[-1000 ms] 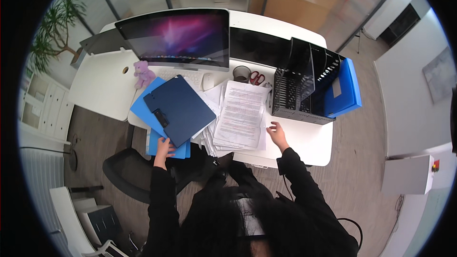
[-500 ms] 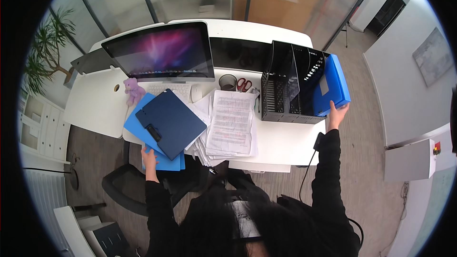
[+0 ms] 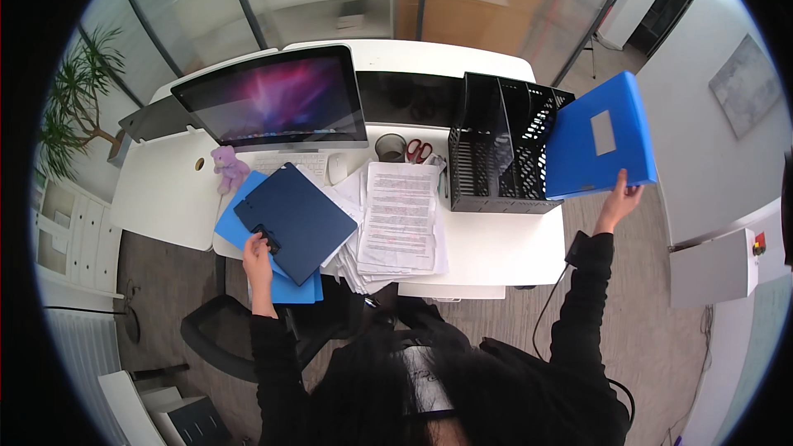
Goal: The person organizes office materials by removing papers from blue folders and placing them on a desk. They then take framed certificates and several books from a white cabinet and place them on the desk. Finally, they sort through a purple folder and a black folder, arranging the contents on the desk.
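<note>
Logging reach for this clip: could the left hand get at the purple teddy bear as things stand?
Probably yes: the left hand, at the dark blue clipboard, would need to reach past the blue folder, but nothing covers the purple teddy bear.

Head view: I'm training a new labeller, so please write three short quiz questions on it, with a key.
1. Which thing does the right hand hold? A) computer mouse; B) blue file box; C) keyboard.
2. True or false: the red-handled scissors are to the right of the grey cup.
3. Fill in: a dark blue ____ lies over a lighter blue folder.

Key: 1 B; 2 true; 3 clipboard.
</note>
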Tool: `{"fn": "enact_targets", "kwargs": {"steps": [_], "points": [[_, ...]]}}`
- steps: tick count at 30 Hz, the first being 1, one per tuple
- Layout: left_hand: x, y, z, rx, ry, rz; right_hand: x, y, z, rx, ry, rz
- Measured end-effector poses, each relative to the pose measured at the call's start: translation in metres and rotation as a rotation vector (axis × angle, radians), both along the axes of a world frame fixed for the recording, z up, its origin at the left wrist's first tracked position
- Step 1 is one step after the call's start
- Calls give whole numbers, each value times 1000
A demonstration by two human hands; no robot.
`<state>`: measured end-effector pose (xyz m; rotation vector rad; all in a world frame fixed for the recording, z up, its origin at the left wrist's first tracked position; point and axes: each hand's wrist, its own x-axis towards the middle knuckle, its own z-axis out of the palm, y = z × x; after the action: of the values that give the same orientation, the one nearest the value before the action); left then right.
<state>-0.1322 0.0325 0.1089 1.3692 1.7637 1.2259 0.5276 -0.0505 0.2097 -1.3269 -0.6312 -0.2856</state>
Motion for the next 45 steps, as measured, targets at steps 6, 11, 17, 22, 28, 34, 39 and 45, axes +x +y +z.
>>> {"fn": "enact_targets", "kwargs": {"steps": [6, 11, 17, 22, 28, 34, 39, 45], "points": [[87, 7, 54, 98, 139, -319, -6, -60, 73, 127, -26, -37], [161, 4, 78, 315, 338, -638, -34, -85, 84, 243, 157, 148], [209, -14, 108, 416, 338, -815, -88, -62, 52, 75, 381, 379], [195, -20, 114, 366, 389, -896, -133, -24, 8, 2, 682, 655], [143, -22, 105, 132, 317, -910, -167, 6, -15, -151, 804, 895], [122, -40, 113, 93, 452, -914, -196, 37, -29, -271, 780, 1072], [103, -52, 114, 105, 469, -855, -206, 53, -29, -308, 881, 1046], [93, -58, 109, 139, 418, -687, -240, 54, -35, -244, 926, 1212]]}}
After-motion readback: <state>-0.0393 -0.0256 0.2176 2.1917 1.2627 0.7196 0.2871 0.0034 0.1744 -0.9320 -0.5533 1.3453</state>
